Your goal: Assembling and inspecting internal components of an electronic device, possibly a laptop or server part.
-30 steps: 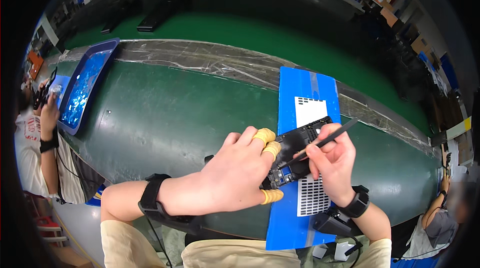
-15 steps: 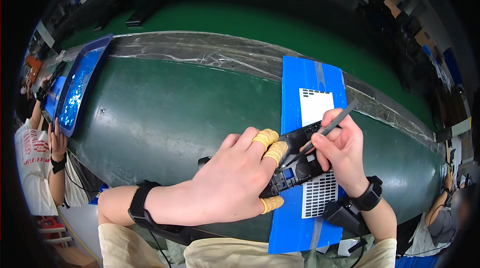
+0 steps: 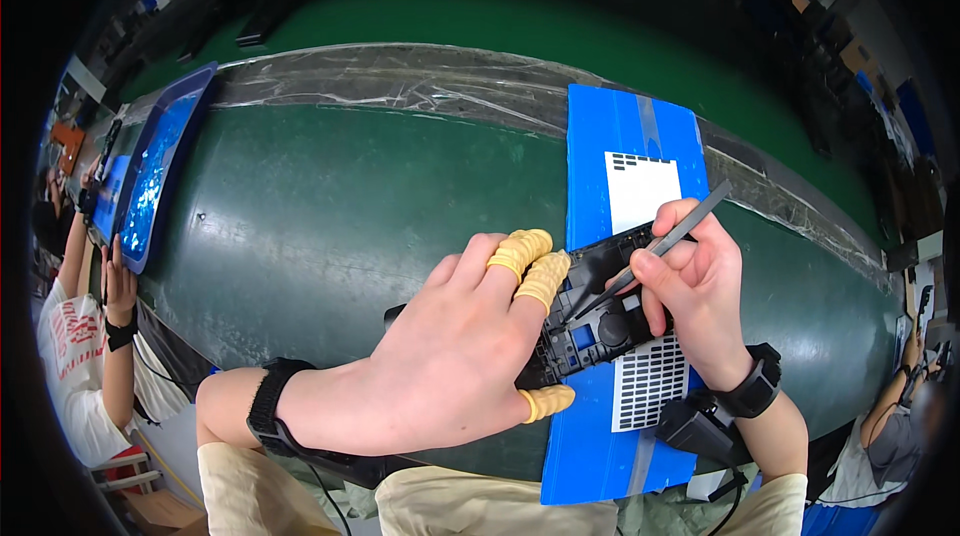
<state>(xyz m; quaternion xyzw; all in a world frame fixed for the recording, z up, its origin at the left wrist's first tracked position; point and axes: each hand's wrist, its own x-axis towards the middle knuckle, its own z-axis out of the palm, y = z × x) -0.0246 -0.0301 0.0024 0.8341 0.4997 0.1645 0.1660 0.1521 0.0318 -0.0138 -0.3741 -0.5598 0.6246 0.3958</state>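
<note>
My left hand (image 3: pixel 455 341), with yellow finger cots on some of its fingers, is wrapped over the left end of a black plastic housing (image 3: pixel 610 329). The housing has moulded ribs, a round boss and a small blue patch; part of it is hidden under my fingers. In my right hand (image 3: pixel 705 281), a pair of dark grey tweezers (image 3: pixel 690 224) is pinched and slants down to the left. Their points are at the housing's inner face, beside my left fingertips. Beneath the housing lies a white sheet with rows of black stickers (image 3: pixel 650 388), resting on a blue board (image 3: pixel 590 436).
A black device (image 3: pixel 692 426) sits by my right wrist at the board's near end. Far left on the green table (image 3: pixel 300 206) is a blue tray (image 3: pixel 138 258) with shiny blue contents, touched by another person's hand (image 3: pixel 119 291). Someone else works at the far right.
The view has shifted slightly. Both hands keep their holds, and the tweezers' points remain at the housing, a little nearer the blue patch's upper left.
</note>
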